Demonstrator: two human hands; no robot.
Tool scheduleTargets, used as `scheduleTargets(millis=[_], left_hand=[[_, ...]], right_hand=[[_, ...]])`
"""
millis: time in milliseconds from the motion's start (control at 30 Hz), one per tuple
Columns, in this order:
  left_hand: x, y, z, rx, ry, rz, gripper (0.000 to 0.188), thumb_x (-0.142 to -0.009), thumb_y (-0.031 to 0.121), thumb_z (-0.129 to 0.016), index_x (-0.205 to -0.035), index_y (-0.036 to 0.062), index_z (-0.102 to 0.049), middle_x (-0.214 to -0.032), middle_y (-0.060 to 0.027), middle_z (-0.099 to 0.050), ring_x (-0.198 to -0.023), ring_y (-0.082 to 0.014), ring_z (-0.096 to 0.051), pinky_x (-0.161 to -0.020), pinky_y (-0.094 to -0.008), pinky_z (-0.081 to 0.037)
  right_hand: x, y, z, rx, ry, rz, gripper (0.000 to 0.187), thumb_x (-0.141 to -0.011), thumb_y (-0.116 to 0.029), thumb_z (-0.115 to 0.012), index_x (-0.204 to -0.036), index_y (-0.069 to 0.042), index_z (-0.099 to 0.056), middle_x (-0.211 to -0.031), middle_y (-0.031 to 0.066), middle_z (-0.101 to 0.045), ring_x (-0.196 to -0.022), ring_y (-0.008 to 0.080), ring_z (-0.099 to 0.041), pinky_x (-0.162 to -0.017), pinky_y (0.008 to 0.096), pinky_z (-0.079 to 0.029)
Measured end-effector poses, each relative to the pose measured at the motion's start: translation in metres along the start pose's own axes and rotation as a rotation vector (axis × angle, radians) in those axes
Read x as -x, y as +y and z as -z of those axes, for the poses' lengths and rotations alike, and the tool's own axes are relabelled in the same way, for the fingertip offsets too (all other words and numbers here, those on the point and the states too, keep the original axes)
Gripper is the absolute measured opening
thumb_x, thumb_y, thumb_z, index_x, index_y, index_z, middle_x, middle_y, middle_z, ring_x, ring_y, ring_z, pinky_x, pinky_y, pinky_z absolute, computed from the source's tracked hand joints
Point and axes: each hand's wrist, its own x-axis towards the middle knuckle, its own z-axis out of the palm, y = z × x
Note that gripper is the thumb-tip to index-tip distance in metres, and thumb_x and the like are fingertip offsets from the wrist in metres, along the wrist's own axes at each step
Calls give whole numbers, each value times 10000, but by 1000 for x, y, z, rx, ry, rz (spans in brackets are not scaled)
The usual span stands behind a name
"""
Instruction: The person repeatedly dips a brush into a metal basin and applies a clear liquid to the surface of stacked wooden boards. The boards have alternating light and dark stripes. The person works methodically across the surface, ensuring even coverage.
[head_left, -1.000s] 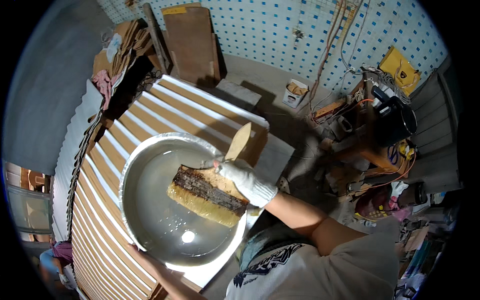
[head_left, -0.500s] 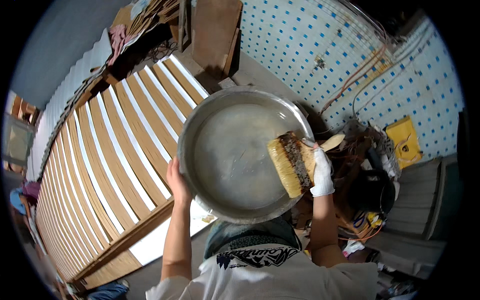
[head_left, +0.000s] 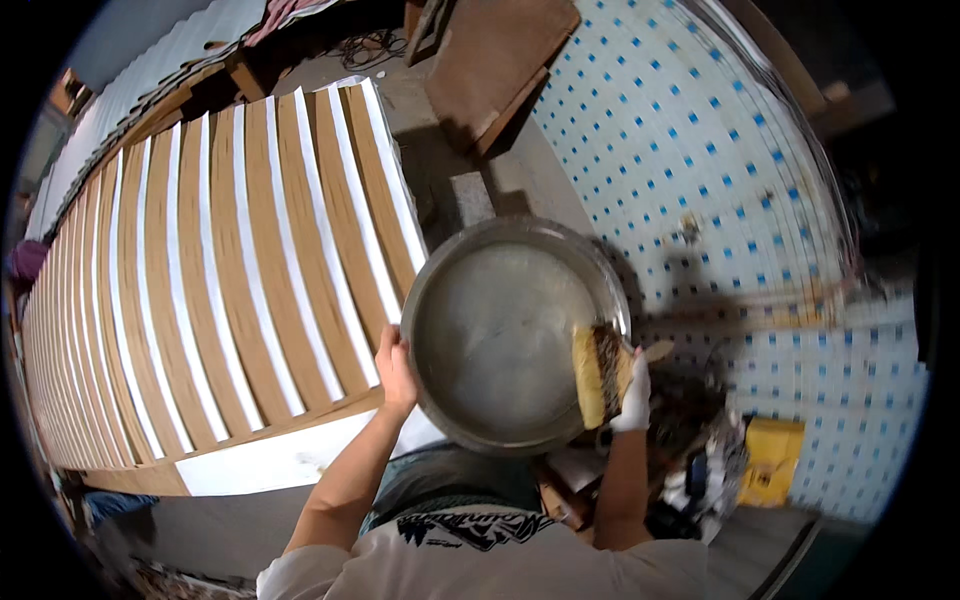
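A wide, round metal basin (head_left: 505, 440) is held in front of my body, with cloudy, pale liquid (head_left: 490, 330) in it. Bare and curled at the basin's left rim, my left hand (head_left: 396, 372) grips it. My right hand (head_left: 632, 400), in a white glove, is closed at the right rim around a wide brush (head_left: 590, 378). The brush has yellow bristles and a dark band, and its pale wooden handle (head_left: 658, 350) sticks out past the rim. Its bristles lie over the basin's inner right side. How the gloved fingers divide between brush and rim is partly hidden.
To the left, wooden strips alternate with white ones (head_left: 290, 260) on a long table. Brown boards (head_left: 495, 70) lean by a blue-dotted wall (head_left: 690, 140). A grey block (head_left: 470, 198) lies beyond the basin. Clutter and a yellow packet (head_left: 772, 460) are at the right.
My view has turned, and the basin now appears lower and farther right beside the table's end. Both hands keep their hold, and the brush stays at the right rim, more upright in the picture.
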Motion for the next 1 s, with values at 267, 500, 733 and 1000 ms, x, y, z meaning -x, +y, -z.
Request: scheduleTargets(millis=[267,500,733,1000], left_hand=[[-36,-70,-109,0,217,202,145,-867,151,-467,-883,8,-446,-725,-66,-379,-705,-162,-386,-634,-300,-366],[-78,-108,-184,-42,430,291,166,-847,75,-476,-988,0,-430,-813,-50,-366,-750,-138,-367,-677,-272,-383],[-142,-161,-223,12,644,360,272,-869,100,-521,-1087,-46,-451,-957,-85,-445,-891,-151,-426,-778,-262,-398],[-169,-246,-243,34,771,458,431,-878,179,-514,-1238,-50,-458,-1236,-206,-510,-1110,-311,-474,-1025,-374,-343]], right_hand=[[-209,-10,47,-172,-276,-156,486,-1043,-406,-474,-1317,-11,-548,-1312,110,-610,-1141,259,-608,-999,400,-495],[-385,-24,-19,314,-305,-28,383,-1010,-274,-556,-1216,47,-587,-1215,144,-649,-1078,228,-627,-959,363,-498],[-513,29,-103,464,-274,51,379,-930,-271,-683,-1142,40,-639,-994,26,-646,-934,129,-588,-878,281,-459],[-582,68,-179,610,-471,5,491,-949,-342,-610,-1234,58,-605,-1149,88,-638,-1050,157,-587,-996,302,-426]])
